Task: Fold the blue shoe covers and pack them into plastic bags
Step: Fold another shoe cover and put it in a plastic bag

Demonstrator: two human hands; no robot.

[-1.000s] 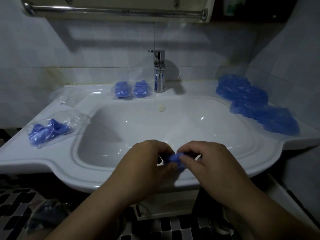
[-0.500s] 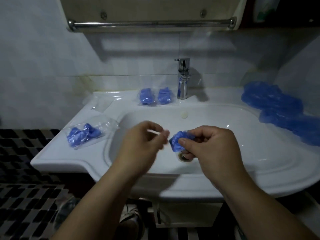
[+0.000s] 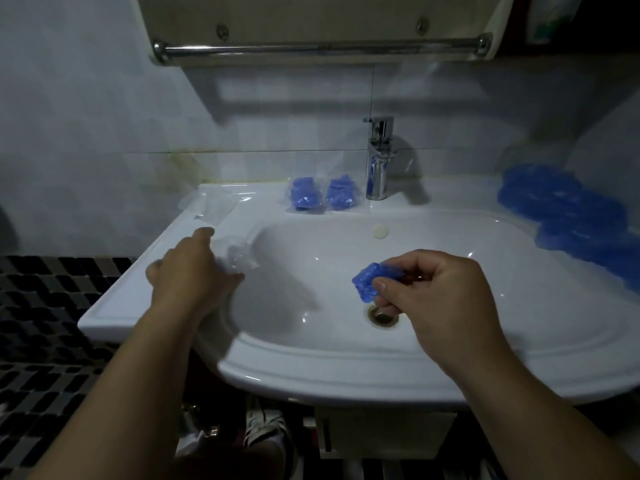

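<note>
Blue cover (image 3: 367, 279), now right hand (image 3: 441, 297) only

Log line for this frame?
right hand: pinches folded blue shoe cover over basin | left hand: on clear plastic bag, grip unclear

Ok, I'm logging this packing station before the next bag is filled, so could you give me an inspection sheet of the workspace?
Surface: white sink, with the drain open in the basin.
Job's things: folded shoe cover held above the basin; packed bags, two, left of the faucet; loose shoe covers heaped on the right rim; clear plastic bag on the left rim.
Clutter: spare clear bags at the back-left corner.
Grippers: right hand, fingers pinching the folded shoe cover; left hand on the clear plastic bag, grip hidden.
Cables: nothing seen.
Surroundings: tiled wall, towel rail, mosaic floor, a shoe below the sink.
</note>
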